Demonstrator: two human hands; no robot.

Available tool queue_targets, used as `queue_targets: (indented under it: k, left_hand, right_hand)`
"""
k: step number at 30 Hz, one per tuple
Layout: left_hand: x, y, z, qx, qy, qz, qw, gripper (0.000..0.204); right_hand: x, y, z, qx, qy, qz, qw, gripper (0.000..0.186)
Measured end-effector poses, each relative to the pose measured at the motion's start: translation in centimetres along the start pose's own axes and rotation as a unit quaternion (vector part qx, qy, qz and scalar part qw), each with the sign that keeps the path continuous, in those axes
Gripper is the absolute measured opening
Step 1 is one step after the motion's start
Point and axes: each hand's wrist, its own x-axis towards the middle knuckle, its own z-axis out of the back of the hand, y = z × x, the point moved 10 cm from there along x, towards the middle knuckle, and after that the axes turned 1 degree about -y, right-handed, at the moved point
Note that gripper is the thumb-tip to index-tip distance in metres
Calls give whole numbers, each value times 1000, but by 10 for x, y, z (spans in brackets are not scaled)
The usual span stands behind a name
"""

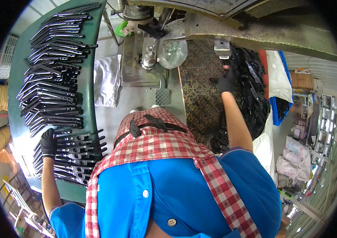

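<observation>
left hand [48, 144] at black bars [57, 119], right hand [227, 82] beside black heap [252, 89]
both look part-curled, whether holding anything i cannot tell; best keep the bars evenly spaced.

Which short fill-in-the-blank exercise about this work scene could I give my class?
The black-gloved hand at the smooth, dark green table is the ____ one.
The other gloved hand is beside a heap of loose, flat parts, coloured ____.
The checked cloth apron is white and ____.
Missing words: left; black; red.
</observation>
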Motion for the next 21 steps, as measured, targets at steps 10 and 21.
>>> queue_targets:
  k: [10, 21]
  left_hand:
    - [84, -105, 142, -113, -109, -61, 986, 41]
    - [161, -293, 234, -288, -70, -208, 932, 31]
  right_hand:
    - [43, -29, -13, -14, 65, 14, 998, 47]
    - [-107, 269, -13, 82, 414, 248, 872, 37]
